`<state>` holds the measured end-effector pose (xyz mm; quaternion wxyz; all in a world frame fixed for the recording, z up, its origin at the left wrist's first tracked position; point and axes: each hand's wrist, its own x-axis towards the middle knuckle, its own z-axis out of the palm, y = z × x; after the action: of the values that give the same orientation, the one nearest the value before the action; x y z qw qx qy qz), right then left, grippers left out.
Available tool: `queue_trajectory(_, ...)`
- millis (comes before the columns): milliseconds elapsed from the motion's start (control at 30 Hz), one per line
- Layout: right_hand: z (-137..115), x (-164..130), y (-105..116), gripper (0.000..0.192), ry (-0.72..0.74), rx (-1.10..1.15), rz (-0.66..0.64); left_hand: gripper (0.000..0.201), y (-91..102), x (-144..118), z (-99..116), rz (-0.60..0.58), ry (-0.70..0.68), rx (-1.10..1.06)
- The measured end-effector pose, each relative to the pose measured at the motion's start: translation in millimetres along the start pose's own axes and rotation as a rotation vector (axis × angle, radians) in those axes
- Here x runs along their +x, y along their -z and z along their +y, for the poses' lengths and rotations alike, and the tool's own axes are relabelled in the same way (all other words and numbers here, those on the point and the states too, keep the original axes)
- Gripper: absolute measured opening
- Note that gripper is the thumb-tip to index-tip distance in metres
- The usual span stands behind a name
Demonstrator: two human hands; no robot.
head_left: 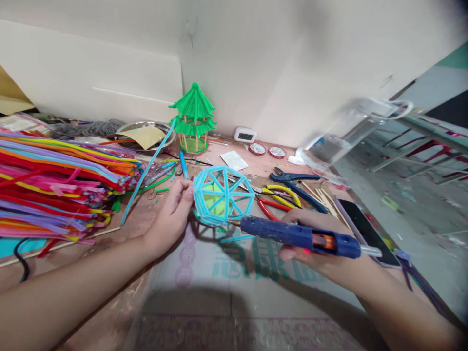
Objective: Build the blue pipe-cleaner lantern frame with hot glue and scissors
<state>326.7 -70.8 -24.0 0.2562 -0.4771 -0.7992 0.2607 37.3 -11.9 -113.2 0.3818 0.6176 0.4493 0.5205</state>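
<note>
So the left hand (171, 214) is pinching the edge of a light blue pipe-cleaner wheel frame (223, 196), fingers curled around its left rim, holding it tilted up off the table. The right hand (310, 243) is wrapped tight around a blue glue gun (303, 237), nozzle tip touching the frame's lower right rim. Left of the frame there's a huge pile of colored pipe cleaners (58, 180), behind it a little green pavilion model (193, 117), and just right of it some pliers (281, 197).
</note>
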Motion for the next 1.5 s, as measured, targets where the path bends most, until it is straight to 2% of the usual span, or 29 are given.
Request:
queue_trajectory(533,5.0,-0.8,-2.0,0.057,-0.031,-0.02,0.027,0.032,-0.3,1.2,2.7,0.0,0.014,-0.003)
queue_trajectory(967,6.1,0.2,-2.2,0.051,-0.016,-0.013,0.018,0.033,-0.4,2.3,5.0,0.005,0.015,-0.005)
queue_trajectory(1300,-4.4,3.0,0.3,0.048,0.015,0.028,-0.026,0.028,0.0,1.9,2.8,0.009,0.004,0.014)
queue_trajectory(1500,4.9,3.5,12.8,0.044,0.032,0.083,0.074,0.027,-0.2,4.0,3.2,0.024,0.02,-0.018)
